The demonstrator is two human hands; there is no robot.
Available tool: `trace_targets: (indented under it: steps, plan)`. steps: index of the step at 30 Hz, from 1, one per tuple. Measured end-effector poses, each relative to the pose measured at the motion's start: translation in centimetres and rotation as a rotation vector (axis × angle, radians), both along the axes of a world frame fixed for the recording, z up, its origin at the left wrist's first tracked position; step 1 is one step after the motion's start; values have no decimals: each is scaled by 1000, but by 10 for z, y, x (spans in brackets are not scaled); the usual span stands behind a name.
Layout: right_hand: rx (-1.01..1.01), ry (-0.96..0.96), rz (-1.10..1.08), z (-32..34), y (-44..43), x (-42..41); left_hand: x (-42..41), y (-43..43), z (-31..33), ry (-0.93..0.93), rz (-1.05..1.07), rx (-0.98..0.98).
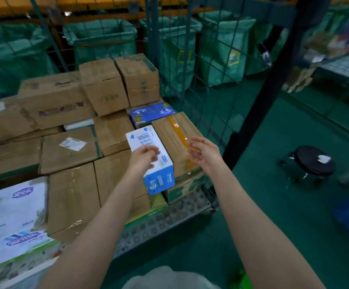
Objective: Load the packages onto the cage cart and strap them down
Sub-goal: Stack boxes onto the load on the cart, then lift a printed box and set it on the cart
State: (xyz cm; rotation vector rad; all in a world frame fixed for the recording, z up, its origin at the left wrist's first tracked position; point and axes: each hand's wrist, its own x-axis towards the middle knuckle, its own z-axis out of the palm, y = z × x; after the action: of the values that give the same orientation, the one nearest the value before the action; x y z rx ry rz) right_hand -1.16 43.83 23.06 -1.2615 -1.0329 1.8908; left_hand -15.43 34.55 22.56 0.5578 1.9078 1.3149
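Note:
The cage cart (169,217) has a perforated metal deck and a wire mesh side wall (211,69), and several brown cardboard boxes (71,151) are stacked on it. A white and blue carton (140,138) lies on top of the stack near the front right corner. My left hand (143,158) rests on its top with loosely bent fingers. Beside it sits a brown box with orange tape (173,130). My right hand (203,152) hovers over that box's right edge with spread fingers, holding nothing. A dark blue printed carton (150,112) lies behind them.
A white printed package (13,215) sits at the cart's front left. Green bulk bags (100,40) stand behind the cart and beyond the mesh. A black round stool (313,159) stands on the green floor to the right. A dark post (273,80) rises beside the cart.

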Motion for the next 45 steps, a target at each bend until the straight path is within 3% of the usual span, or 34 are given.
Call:
trace_targets:
  steps: [12,21,34,45]
  plan:
    - [-123,-141,-115,-26,-52,156,136,-29,-31,-255,-59,-103]
    - [-250,-197,-205,-66,-100,245,223,-62,-64,-277,-154,-242]
    - [-324,-147,-559,-88,-176,317,291,-65,-70,-182,-592,-305]
    - [-389,-23,-1050,-101,-286,402,402,-110,-68,-107,-1068,-356]
